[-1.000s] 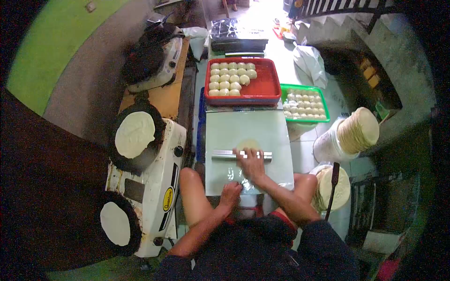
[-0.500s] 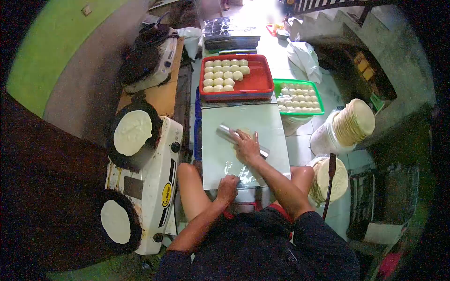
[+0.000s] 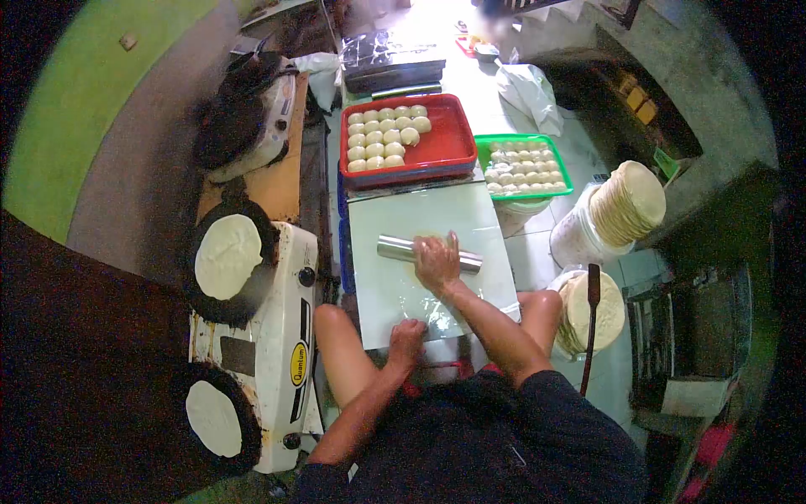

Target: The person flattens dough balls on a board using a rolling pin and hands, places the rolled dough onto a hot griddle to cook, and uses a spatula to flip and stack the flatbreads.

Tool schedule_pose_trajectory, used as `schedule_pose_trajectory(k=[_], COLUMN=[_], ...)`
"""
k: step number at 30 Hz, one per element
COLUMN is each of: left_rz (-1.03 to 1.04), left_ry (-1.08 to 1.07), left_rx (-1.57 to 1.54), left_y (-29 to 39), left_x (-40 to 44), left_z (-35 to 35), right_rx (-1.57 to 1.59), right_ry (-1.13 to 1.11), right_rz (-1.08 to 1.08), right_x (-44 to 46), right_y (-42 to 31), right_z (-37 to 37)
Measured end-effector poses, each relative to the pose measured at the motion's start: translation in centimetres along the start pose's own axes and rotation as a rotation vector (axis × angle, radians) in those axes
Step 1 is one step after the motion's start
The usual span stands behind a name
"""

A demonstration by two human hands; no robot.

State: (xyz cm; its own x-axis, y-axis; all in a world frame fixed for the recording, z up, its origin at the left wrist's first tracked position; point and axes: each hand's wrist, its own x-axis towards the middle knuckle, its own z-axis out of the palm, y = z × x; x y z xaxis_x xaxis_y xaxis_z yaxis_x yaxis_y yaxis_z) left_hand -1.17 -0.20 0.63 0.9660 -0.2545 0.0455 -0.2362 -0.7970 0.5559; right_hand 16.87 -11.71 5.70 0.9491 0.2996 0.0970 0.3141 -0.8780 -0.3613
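A smooth metal rolling pin (image 3: 396,247) lies slantwise across a pale, shiny work board (image 3: 378,294). My right hand (image 3: 437,265) is closed over the middle of the pin, with one finger pointing up past it. A little thin dough (image 3: 435,236) shows at the pin's far side, mostly hidden by the hand. My left hand (image 3: 408,338) rests with curled fingers at the near edge of the board; whatever is in its grasp is hidden. Beyond the board, a red tray (image 3: 453,134) holds rows of round dough balls (image 3: 375,139).
On the left, a white two-burner stove (image 3: 290,336) carries flat dough rounds on dark pans (image 3: 227,256). At right are a green tray (image 3: 564,172) of dough balls, stacked flatbreads (image 3: 631,202) on a white bucket, another stack (image 3: 594,315), and a long dark spatula (image 3: 593,328).
The rolling pin has turned closer to level, with my right hand still on it. My left hand stays at the board's near edge. The whole view has shifted slightly.
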Motion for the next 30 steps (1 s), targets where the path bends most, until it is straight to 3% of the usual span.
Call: schedule_pose_trajectory(k=[3, 7, 8, 11, 12, 15, 19, 23, 30], left_rz=[-0.041, -0.076, -0.075, -0.073, -0.073, -0.074, -0.061, -0.031, -0.018], left_ry=[0.021, 0.02, 0.017, 0.007, 0.002, -0.018, 0.015, 0.02, 0.008], left_rx=[0.039, -0.007, -0.009, -0.005, -0.001, -0.012, -0.01, 0.017, 0.059], left_y=[1.4, 1.3, 1.3, 1.3, 1.4, 1.7, 1.8, 0.9, 1.5], left_x=[-0.2, -0.1, -0.2, 0.0, 0.0, 0.1, 0.1, 0.3, 0.5], left_z=[-1.1, -0.8, -0.8, -0.9, -1.0, -1.4, -1.7, -0.8, -1.4], right_rx=[-0.025, 0.106, 0.125, 0.318, 0.222, 0.438, 0.141, -0.079, 0.054], right_ry=[0.269, 0.164, 0.05, 0.11, 0.067, -0.02, -0.239, -0.183, -0.196], right_rz=[-0.112, -0.001, 0.006, -0.016, -0.051, -0.062, -0.154, -0.23, -0.355], right_x=[1.0, 2.0, 2.5, 2.8, 3.3, 3.3, 1.7, -0.8, -3.6], right_y=[0.9, 0.9, 1.0, 0.9, 1.1, 1.1, 0.0, -0.7, 1.5], right_z=[0.7, 0.4, 0.1, 1.0, 1.4, 1.6, -0.9, -0.7, -1.5])
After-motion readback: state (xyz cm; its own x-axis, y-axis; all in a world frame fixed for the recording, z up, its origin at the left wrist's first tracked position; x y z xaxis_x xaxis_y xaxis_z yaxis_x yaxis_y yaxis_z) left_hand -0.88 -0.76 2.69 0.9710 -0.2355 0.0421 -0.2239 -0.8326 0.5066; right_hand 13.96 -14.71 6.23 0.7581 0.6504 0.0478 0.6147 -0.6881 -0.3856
